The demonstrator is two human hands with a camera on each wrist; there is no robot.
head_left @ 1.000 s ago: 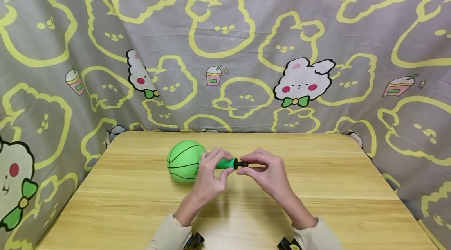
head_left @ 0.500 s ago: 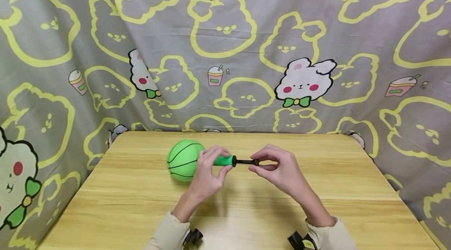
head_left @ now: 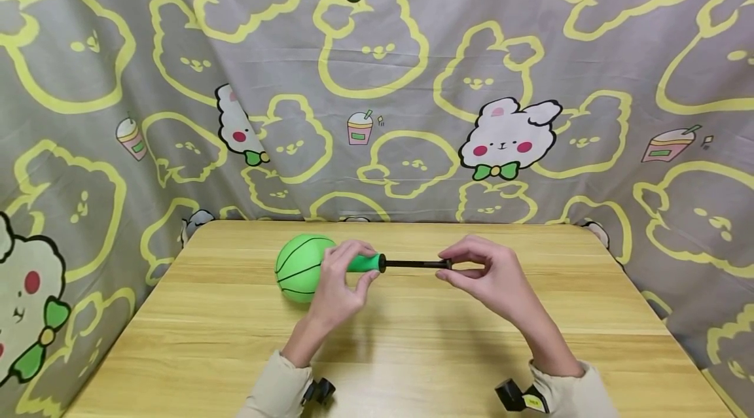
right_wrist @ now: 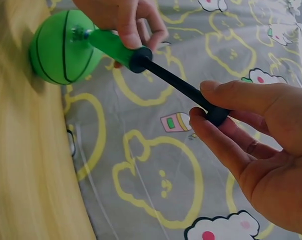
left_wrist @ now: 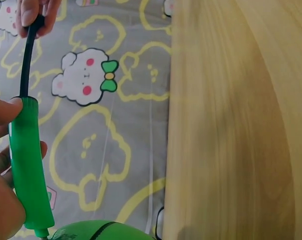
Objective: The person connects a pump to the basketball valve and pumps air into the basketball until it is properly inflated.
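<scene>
A green hand pump (left_wrist: 30,165) lies level above the table, its nozzle end at a green ball (head_left: 303,267) with black basketball lines. My left hand (head_left: 340,284) grips the pump's green barrel, thumb near its black collar. Between the thumb and fingertips of my right hand (head_left: 491,277) is the black knob (right_wrist: 217,116) at the end of the pump's rod. That black rod (head_left: 413,263) stands far out of the barrel. In the left wrist view, the barrel's narrow tip meets the top of the ball.
The ball rests on a wooden table (head_left: 412,352), left of centre toward the back. A grey curtain (head_left: 400,78) with yellow cartoon outlines hangs behind the table and along its sides. Black wrist cameras (head_left: 512,395) sit at the sleeves.
My right hand has moved to the right, drawing the black rod out of the barrel. My left hand and the ball have shifted slightly left.
</scene>
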